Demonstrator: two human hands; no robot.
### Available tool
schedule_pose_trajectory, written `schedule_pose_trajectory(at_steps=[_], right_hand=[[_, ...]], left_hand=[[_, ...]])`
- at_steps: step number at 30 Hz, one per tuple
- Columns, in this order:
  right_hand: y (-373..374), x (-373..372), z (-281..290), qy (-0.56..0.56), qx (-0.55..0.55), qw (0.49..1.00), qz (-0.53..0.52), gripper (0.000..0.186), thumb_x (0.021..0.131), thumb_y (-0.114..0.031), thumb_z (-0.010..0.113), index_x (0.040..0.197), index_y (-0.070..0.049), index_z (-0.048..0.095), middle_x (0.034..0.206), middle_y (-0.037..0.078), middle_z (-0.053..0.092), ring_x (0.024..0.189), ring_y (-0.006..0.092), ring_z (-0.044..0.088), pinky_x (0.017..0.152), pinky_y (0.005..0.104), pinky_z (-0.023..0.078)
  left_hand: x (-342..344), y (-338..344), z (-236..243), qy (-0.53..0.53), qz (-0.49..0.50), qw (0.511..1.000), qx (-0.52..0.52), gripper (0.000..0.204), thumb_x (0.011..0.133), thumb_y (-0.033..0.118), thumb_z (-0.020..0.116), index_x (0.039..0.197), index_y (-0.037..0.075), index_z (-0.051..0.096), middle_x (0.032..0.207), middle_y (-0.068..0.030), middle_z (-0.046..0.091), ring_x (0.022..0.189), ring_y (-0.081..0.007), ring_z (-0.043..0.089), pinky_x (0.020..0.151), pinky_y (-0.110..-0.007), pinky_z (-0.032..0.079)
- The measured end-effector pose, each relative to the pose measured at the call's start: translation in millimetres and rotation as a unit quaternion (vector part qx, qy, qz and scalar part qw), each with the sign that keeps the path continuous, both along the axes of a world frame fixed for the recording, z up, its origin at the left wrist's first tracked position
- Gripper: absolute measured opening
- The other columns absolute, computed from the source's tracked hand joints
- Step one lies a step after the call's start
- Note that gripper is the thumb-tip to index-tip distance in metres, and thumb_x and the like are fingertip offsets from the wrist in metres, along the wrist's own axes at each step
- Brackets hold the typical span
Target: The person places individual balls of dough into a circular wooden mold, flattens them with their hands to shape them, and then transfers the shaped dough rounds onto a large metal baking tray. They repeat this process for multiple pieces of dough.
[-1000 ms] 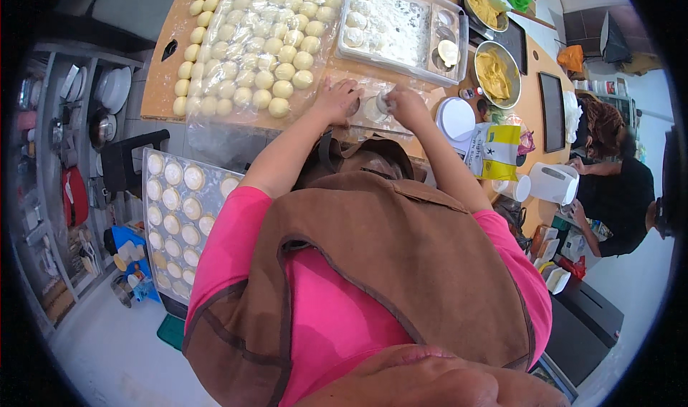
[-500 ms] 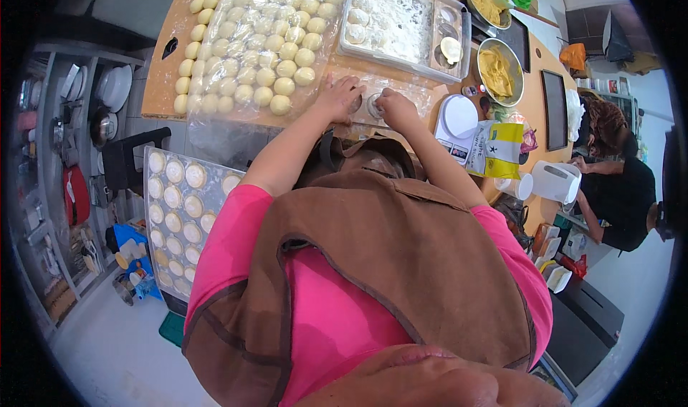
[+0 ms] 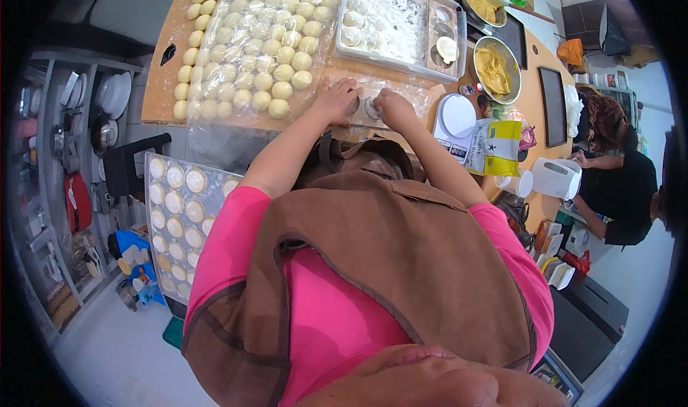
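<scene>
Both my hands work low at the table's near edge, over a clear plastic sheet (image 3: 412, 95). My left hand (image 3: 334, 103) curves its fingers and thumb around a small, dark round thing (image 3: 353, 106), too small to identify. Just to the right, my right hand (image 3: 394, 110) is closed, its fingertips at a whitish, floury round piece (image 3: 371, 108) that looks like dough; whatever is inside those fingers is hidden. Beyond the hands stands a clear plastic bin (image 3: 401, 66) of white flour (image 3: 393, 23), with floured dough rounds along its left side and round pieces in its right compartment.
Many yellow dough balls (image 3: 279, 108) sit at the left, mostly under plastic. Floured discs fill a tray (image 3: 170, 267) below. To the right are a scale (image 3: 457, 116), a yellow-and-white bag (image 3: 494, 149), bowls of yellow filling (image 3: 494, 70), and dark trays (image 3: 553, 106). A co-worker (image 3: 618, 192) stands at far right.
Both hands stay almost where they were, with the right hand still at the whitish round piece. The whole view has shifted slightly. The co-worker's arms remain near the white jug.
</scene>
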State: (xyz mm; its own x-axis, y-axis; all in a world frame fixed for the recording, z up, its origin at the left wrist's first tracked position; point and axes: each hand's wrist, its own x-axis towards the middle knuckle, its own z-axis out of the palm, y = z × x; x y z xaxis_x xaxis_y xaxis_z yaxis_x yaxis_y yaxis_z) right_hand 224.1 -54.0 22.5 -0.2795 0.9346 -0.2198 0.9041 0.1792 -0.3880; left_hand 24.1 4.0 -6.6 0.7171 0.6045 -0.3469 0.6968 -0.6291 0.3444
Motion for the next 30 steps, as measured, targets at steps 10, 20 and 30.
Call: schedule_pose_trajectory(at_steps=[10, 20, 30], right_hand=[[5.6, 17.2, 28.3, 0.041, 0.064, 0.993, -0.093, 0.016, 0.076, -0.008, 0.063, 0.090, -0.006, 0.069, 0.096, 0.016, 0.062, 0.089, 0.0354, 0.062, 0.078, 0.0439, 0.051], [-5.6, 10.2, -6.2, 0.001, 0.038, 0.999, -0.010, 0.015, 0.079, -0.008, 0.057, 0.089, -0.009, 0.069, 0.095, 0.014, 0.060, 0.090, 0.0333, 0.063, 0.076, 0.0446, 0.052], [-3.1, -5.5, 8.1, -0.041, 0.027, 0.999, 0.006, 0.016, 0.078, -0.004, 0.056, 0.087, -0.009, 0.068, 0.096, 0.011, 0.059, 0.093, 0.0307, 0.064, 0.076, 0.0431, 0.054]], left_hand=[[-2.4, -0.6, 7.2, -0.005, 0.012, 1.000, 0.001, 0.104, 0.056, 0.035, 0.088, 0.144, 0.020, 0.035, 0.152, -0.0073, 0.028, 0.143, -0.0246, 0.022, 0.114, -0.061, 0.014], [-3.1, -2.6, 0.6, -0.021, 0.010, 1.000, 0.012, 0.105, 0.056, 0.033, 0.088, 0.145, 0.020, 0.035, 0.152, -0.0081, 0.029, 0.143, -0.0264, 0.024, 0.114, -0.061, 0.013], [-2.4, -2.0, 3.4, -0.002, 0.010, 1.000, 0.005, 0.105, 0.056, 0.034, 0.087, 0.146, 0.021, 0.033, 0.152, -0.0082, 0.029, 0.143, -0.0259, 0.024, 0.115, -0.060, 0.012]])
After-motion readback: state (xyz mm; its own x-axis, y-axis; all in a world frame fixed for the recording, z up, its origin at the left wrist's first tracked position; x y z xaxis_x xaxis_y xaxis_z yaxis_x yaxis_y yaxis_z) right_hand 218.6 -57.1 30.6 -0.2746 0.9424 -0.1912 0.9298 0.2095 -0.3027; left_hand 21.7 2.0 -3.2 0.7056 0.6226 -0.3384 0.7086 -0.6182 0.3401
